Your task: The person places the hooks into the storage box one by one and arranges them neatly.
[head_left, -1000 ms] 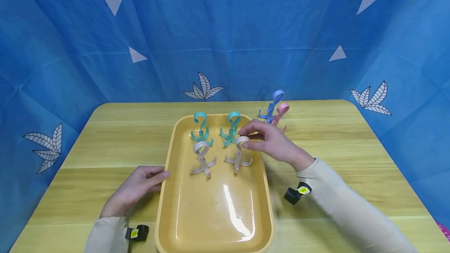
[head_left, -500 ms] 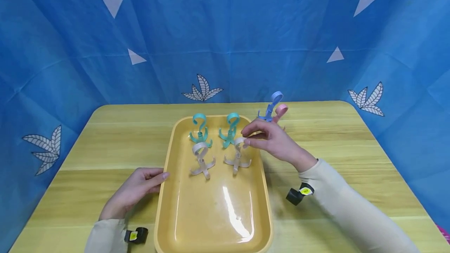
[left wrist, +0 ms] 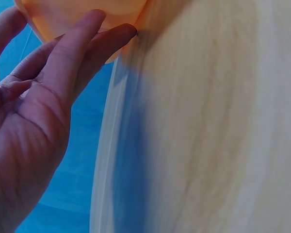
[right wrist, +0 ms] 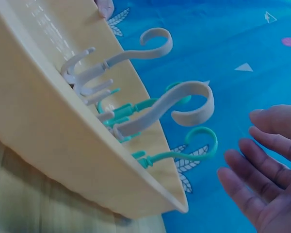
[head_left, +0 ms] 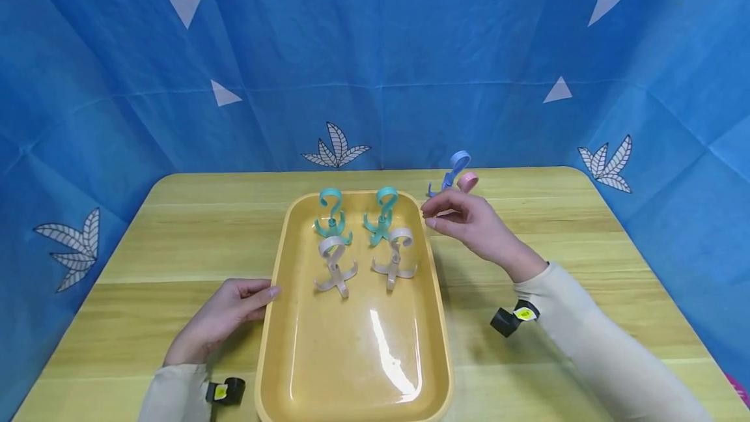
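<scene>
A yellow tray (head_left: 351,357) holds two green claw hooks (head_left: 332,220) at its far end and two whitish ones nearer. Each has a curled hook on top and several prongs below, and all stand upright. My left hand (head_left: 219,318) grips the tray's left rim, thumb on the edge; in the left wrist view its fingers (left wrist: 70,53) lie against the outer wall. Beyond the right rim, my right hand (head_left: 477,223) hovers with nothing in it, fingers apart in the right wrist view. Closest to it inside the tray is the right whitish hook (head_left: 401,259).
Behind my right hand stand a blue claw hook (head_left: 457,165) and a pink one (head_left: 468,181), the pink mostly hidden by the hand. The wooden table (head_left: 205,233) ends at a blue cloth backdrop (head_left: 375,51).
My right hand has let go of the right whitish hook and moved right, past the tray's rim. That hook stays upright. My left hand keeps its place.
</scene>
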Demonstrator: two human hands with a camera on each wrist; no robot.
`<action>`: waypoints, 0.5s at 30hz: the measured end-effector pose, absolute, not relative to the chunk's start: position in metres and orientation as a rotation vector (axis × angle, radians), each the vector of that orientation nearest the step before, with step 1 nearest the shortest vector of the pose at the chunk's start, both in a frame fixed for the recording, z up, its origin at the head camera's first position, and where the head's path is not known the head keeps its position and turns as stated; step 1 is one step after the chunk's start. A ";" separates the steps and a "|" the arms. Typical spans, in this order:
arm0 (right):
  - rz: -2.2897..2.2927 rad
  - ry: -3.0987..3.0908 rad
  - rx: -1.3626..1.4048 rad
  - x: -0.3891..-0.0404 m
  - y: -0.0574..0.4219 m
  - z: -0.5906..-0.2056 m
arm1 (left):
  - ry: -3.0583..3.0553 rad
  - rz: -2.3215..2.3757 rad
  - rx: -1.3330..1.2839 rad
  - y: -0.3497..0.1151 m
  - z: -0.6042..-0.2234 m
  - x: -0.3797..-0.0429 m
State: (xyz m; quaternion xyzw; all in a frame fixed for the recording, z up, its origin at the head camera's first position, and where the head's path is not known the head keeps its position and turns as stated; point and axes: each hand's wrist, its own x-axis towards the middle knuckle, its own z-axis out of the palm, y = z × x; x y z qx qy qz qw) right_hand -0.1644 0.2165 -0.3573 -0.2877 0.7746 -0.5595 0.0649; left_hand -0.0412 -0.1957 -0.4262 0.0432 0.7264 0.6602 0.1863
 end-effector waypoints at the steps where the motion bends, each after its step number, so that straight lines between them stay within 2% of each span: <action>1: -1.691 2.350 -0.864 -0.164 0.218 -0.356 | 2.048 1.861 0.124 -0.196 -0.426 -0.041; 15: -1.873 2.493 -0.847 -0.172 0.232 -0.354 | 2.058 1.861 0.089 -0.195 -0.428 -0.041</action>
